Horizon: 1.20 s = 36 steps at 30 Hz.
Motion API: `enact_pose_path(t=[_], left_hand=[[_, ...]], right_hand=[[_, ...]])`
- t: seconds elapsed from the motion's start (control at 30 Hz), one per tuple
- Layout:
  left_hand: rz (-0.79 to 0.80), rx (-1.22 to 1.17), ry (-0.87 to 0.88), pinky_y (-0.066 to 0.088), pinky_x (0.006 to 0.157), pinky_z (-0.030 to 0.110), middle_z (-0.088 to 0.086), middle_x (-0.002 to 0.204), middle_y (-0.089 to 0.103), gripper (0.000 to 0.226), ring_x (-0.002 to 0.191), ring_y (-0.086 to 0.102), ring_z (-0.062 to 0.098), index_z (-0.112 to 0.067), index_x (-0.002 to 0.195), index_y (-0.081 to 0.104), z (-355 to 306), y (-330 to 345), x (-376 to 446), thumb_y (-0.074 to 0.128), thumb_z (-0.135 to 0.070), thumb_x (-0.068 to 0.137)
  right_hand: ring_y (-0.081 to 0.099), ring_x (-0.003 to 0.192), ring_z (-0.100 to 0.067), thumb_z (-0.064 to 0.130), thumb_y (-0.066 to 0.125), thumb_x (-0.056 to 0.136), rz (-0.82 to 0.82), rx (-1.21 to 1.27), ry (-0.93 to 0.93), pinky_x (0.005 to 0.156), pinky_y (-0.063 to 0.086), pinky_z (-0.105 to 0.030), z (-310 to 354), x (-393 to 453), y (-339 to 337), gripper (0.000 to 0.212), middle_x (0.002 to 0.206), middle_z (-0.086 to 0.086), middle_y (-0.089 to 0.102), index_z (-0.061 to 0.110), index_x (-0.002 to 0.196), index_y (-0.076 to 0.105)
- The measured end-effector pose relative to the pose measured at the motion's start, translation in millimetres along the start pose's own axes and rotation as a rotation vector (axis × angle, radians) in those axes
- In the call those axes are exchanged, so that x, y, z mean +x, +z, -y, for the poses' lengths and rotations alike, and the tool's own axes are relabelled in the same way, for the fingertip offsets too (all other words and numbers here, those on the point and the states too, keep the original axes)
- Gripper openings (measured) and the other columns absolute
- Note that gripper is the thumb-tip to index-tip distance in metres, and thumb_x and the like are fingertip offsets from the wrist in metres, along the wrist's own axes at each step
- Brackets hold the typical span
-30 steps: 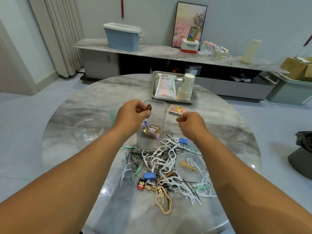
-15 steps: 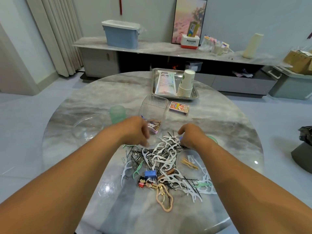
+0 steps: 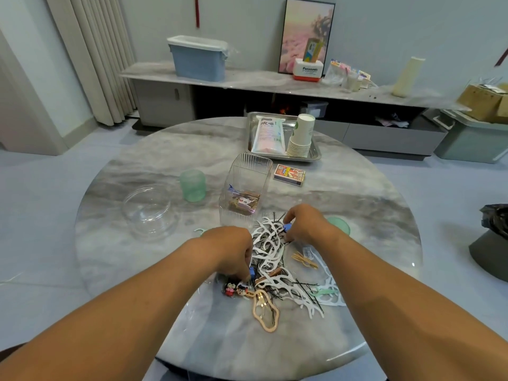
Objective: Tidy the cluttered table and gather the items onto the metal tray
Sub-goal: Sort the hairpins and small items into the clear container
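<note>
Both hands have dropped from the ribbed clear container (image 3: 244, 192) into the clutter.

Left hand (image 3: 233, 250) seemingly pinches a blue clip (image 3: 251, 271); right hand (image 3: 305, 224) pinches another (image 3: 287, 227); more sorting precedes the metal tray (image 3: 316, 156) at the table's far edge.

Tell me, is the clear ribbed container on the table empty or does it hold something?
Not empty. The ribbed container stands upright with its top open, and a few small colourful items lie at its bottom, seen through the clear wall.

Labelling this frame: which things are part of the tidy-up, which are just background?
Job: tray, clear ribbed bin, clip pile, blue clips at the left hand and right hand, matchbox, green cup, clear bowl.
Background: blue tub, picture, curtain.
</note>
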<state>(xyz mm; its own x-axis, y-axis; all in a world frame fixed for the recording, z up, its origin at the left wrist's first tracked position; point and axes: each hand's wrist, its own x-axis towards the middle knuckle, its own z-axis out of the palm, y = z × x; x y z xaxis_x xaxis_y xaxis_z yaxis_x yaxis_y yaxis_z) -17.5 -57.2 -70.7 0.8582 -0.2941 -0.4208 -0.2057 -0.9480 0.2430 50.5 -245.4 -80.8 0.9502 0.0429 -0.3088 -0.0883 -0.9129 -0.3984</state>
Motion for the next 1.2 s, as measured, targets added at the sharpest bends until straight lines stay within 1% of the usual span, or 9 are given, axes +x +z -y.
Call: enact_pose_path(t=[0.1,0.23,0.33,0.47,0.6,0.7,0.9,1.03,1.2], left_hand=[[0.016,-0.017,0.008,0.049,0.057,0.027,-0.005,0.084,0.074,0.013,0.078,0.068,0.014,-0.019,0.086,0.074,0,-1,1,0.076,-0.030,0.080],[0.038,-0.291,0.029,0.053,0.063,0.026,-0.003,0.083,0.076,0.017,0.071,0.067,0.009,-0.019,0.084,0.075,12,-20,-1,0.077,-0.036,0.082],[0.060,-0.673,0.051,0.053,0.064,0.023,0.004,0.092,0.076,0.021,0.073,0.065,0.008,-0.013,0.093,0.074,22,-40,-4,0.077,-0.032,0.086],[0.096,-1.394,-0.032,0.060,0.064,0.026,0.008,0.077,0.068,0.019,0.067,0.067,0.013,-0.003,0.102,0.068,33,-56,-6,0.074,-0.016,0.089],[0.159,-1.733,-0.104,0.064,0.068,0.032,0.014,0.079,0.069,0.011,0.072,0.073,0.020,0.002,0.094,0.067,42,-52,-3,0.071,-0.004,0.086],[0.131,-1.612,-0.227,0.064,0.068,0.033,0.013,0.079,0.064,0.011,0.074,0.069,0.020,0.002,0.105,0.064,43,-40,3,0.065,-0.001,0.094],[0.015,-0.890,-0.204,0.053,0.052,0.021,-0.002,0.068,0.071,0.027,0.056,0.064,0.007,-0.013,0.102,0.070,35,-34,6,0.085,-0.016,0.080],[0.050,-0.461,-0.082,0.051,0.071,0.028,-0.008,0.091,0.066,0.043,0.086,0.066,0.014,-0.028,0.104,0.068,14,-17,5,0.092,-0.035,0.069],[0.009,-0.123,-0.062,0.048,0.065,0.028,-0.005,0.100,0.066,0.047,0.084,0.062,0.015,-0.026,0.108,0.066,-5,10,8,0.092,-0.037,0.069]], right_hand=[[0.063,0.096,-0.025,0.010,0.089,0.076,0.015,-0.013,0.011,0.082,0.055,-0.033,-1,-2,-2,0.038,0.111,-0.010,0.071,0.012,0.109,0.072],[0.065,0.092,-0.026,0.001,0.078,0.081,-0.008,-0.052,-0.028,0.080,0.056,-0.037,5,-4,-13,0.021,0.108,-0.013,0.073,0.005,0.101,0.073],[0.069,0.096,-0.028,-0.006,0.072,0.080,0.000,-0.026,-0.057,0.083,0.058,-0.038,12,-7,-25,0.017,0.102,-0.015,0.074,0.006,0.093,0.070],[0.072,0.088,-0.023,-0.004,0.072,0.082,-0.001,0.141,-0.071,0.082,0.058,-0.034,19,-12,-52,0.020,0.095,-0.012,0.075,0.010,0.096,0.068],[0.067,0.052,-0.009,-0.007,0.071,0.086,0.028,0.425,-0.050,0.047,0.051,-0.019,29,-15,-76,0.018,0.067,-0.009,0.073,0.004,0.099,0.069],[0.067,0.051,-0.010,-0.008,0.072,0.086,0.080,0.467,-0.016,0.051,0.056,-0.022,30,-16,-72,0.015,0.073,-0.012,0.072,0.005,0.095,0.071],[0.065,0.063,-0.018,-0.005,0.068,0.089,0.073,0.452,-0.006,0.061,0.063,-0.030,26,-11,-54,0.006,0.077,-0.014,0.069,-0.002,0.087,0.073],[0.065,0.071,-0.019,-0.005,0.066,0.091,0.068,0.497,0.011,0.053,0.058,-0.025,26,-11,-52,0.014,0.086,-0.012,0.067,0.009,0.087,0.068],[0.067,0.071,-0.017,-0.007,0.061,0.092,0.076,0.568,0.028,0.064,0.063,-0.030,27,-13,-56,0.020,0.090,-0.012,0.063,0.011,0.099,0.067]])
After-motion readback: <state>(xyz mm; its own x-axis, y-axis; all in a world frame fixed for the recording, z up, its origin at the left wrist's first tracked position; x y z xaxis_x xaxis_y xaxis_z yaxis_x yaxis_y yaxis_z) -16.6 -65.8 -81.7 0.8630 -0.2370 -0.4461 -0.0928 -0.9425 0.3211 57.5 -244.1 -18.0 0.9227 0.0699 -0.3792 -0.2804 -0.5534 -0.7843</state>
